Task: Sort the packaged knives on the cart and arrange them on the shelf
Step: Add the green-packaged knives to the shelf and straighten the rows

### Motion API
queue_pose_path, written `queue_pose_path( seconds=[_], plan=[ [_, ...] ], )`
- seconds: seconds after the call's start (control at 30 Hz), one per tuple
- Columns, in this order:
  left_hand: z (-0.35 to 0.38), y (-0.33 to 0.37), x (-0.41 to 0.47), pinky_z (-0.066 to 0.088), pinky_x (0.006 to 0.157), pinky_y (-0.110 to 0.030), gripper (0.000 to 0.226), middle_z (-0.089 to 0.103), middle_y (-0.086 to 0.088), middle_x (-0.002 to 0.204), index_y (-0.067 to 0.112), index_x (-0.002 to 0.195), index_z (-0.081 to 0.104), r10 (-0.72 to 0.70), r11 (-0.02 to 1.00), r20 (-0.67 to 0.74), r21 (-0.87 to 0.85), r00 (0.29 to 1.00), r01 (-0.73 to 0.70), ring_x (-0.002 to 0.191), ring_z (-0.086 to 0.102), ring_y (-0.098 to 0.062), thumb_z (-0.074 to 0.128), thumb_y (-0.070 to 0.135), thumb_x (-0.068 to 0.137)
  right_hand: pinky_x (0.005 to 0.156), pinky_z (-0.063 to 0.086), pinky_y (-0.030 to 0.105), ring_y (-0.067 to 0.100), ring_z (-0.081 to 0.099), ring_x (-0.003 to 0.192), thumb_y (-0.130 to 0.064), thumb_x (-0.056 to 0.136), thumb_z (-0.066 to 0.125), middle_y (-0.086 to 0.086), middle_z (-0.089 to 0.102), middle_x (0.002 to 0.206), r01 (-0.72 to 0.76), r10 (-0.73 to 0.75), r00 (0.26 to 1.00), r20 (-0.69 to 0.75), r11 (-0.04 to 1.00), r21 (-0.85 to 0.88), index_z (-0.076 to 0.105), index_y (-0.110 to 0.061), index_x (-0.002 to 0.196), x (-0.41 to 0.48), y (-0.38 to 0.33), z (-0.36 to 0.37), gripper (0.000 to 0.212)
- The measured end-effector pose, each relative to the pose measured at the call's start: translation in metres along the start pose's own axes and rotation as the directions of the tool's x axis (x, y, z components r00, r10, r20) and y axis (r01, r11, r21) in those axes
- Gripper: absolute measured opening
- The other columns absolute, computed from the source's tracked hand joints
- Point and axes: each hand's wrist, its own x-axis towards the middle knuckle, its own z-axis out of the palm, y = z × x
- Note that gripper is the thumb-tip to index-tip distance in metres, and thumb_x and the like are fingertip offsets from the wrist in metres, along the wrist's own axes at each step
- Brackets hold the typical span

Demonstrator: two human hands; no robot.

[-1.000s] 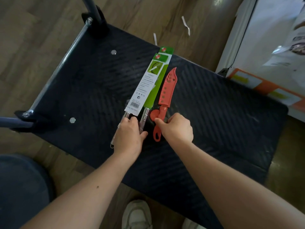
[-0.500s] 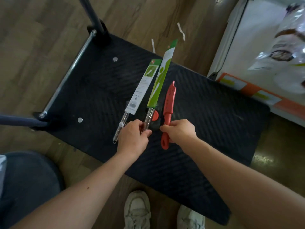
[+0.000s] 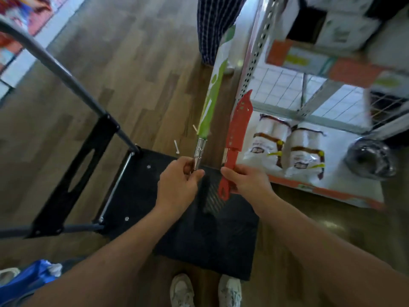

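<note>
My left hand (image 3: 178,183) grips the steel handle of a long knife in a green and white package (image 3: 213,91), held up and pointing away from me. My right hand (image 3: 247,181) holds a red knife (image 3: 237,134) by its red handle, its blade in a perforated red sheath, tip up toward the shelf (image 3: 254,52). Both knives are lifted above the black cart deck (image 3: 221,235). No other knife shows on the deck; my arms hide part of it.
The cart's grey handle (image 3: 55,63) and black bracket stand at left. The shelf's low board carries white bagged goods (image 3: 287,149) and a dark bowl (image 3: 371,158). Another person's striped trouser leg (image 3: 212,23) stands by the shelf post. My shoes are below.
Both hands have lifted their knives off the cart deck and raised them toward the shelf. The view has swung up to take in the shelf; the second green-packaged knife is out of sight.
</note>
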Motion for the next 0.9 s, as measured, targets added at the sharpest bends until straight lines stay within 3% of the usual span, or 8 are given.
queue_pose_path(
  seconds=[0.17,0.33,0.43,0.5,0.57,0.7,0.83,0.9],
  plan=[
    [-0.048,0.094,-0.043,0.038,0.065,-0.011,0.019,0.06,0.005,0.086,0.014,0.104,0.062,0.136,0.99,0.012,-0.044,0.991,-0.135,0.067,0.052,0.001,0.065,0.018,0.085,0.083,0.056,0.042,0.032,0.069,0.083,-0.026,0.086,0.065,0.018,0.071,0.085,0.11,-0.111,0.992,-0.062,0.994,-0.018,0.065,-0.011,0.072,-0.086,-0.066,-0.049,0.021],
    [-0.077,0.166,-0.081,0.04,0.071,-0.021,0.019,0.062,0.002,0.091,0.013,0.103,0.065,0.244,0.968,0.022,-0.057,0.969,-0.243,0.067,0.051,0.002,0.066,0.017,0.084,0.063,0.056,0.02,0.017,0.064,0.071,-0.022,0.088,0.063,0.0,0.065,0.071,0.14,-0.125,0.986,-0.107,0.98,0.141,0.061,-0.019,0.069,-0.154,-0.108,-0.09,0.019],
    [-0.088,0.207,-0.098,0.049,0.075,-0.028,0.017,0.064,0.003,0.086,0.014,0.101,0.066,0.308,0.949,0.018,-0.074,0.951,-0.306,0.072,0.058,-0.01,0.067,0.018,0.084,0.072,0.057,0.028,0.016,0.065,0.071,-0.025,0.088,0.063,-0.001,0.066,0.075,0.176,-0.154,0.979,-0.132,0.968,0.18,0.062,-0.022,0.072,-0.184,-0.128,-0.119,0.016],
    [-0.091,0.235,-0.109,0.046,0.072,-0.023,0.021,0.063,0.004,0.088,0.013,0.105,0.065,0.352,0.934,0.021,-0.082,0.936,-0.349,0.079,0.06,-0.015,0.066,0.018,0.084,0.078,0.057,0.032,0.017,0.067,0.077,-0.028,0.088,0.062,-0.002,0.068,0.079,0.207,-0.182,0.968,-0.172,0.968,0.139,0.063,-0.025,0.075,-0.198,-0.139,-0.139,0.013],
    [-0.089,0.26,-0.123,0.042,0.068,-0.015,0.022,0.059,0.012,0.081,0.013,0.105,0.064,0.386,0.92,0.025,-0.089,0.922,-0.383,0.073,0.058,-0.007,0.066,0.018,0.084,0.082,0.057,0.037,0.021,0.069,0.082,-0.026,0.088,0.062,0.002,0.071,0.086,0.236,-0.208,0.961,-0.185,0.96,0.149,0.066,-0.021,0.081,-0.214,-0.147,-0.159,0.009],
    [-0.072,0.306,-0.153,0.039,0.058,0.002,0.015,0.054,0.02,0.075,0.017,0.099,0.062,0.443,0.892,0.038,-0.114,0.896,-0.437,0.066,0.051,0.005,0.066,0.017,0.084,0.06,0.057,0.021,0.012,0.065,0.065,-0.021,0.089,0.061,0.0,0.068,0.074,0.319,-0.275,0.938,-0.21,0.923,0.214,0.063,-0.023,0.077,-0.25,-0.153,-0.206,0.013],
    [-0.043,0.35,-0.184,0.042,0.061,-0.004,0.014,0.063,0.014,0.083,0.02,0.098,0.066,0.454,0.884,0.013,-0.13,0.891,-0.448,0.072,0.056,0.003,0.066,0.02,0.084,0.069,0.058,0.028,0.014,0.064,0.067,-0.022,0.089,0.06,0.001,0.065,0.073,0.374,-0.327,0.917,-0.228,0.904,0.206,0.066,-0.014,0.092,-0.276,-0.148,-0.265,0.01],
    [-0.023,0.373,-0.199,0.048,0.068,-0.015,0.018,0.067,0.008,0.089,0.019,0.101,0.067,0.435,0.888,-0.012,-0.158,0.9,-0.431,0.077,0.061,-0.004,0.066,0.022,0.084,0.074,0.058,0.035,0.018,0.065,0.071,-0.023,0.089,0.061,0.002,0.066,0.074,0.401,-0.349,0.904,-0.247,0.892,0.209,0.067,-0.015,0.089,-0.285,-0.146,-0.299,0.01]
  ],
)
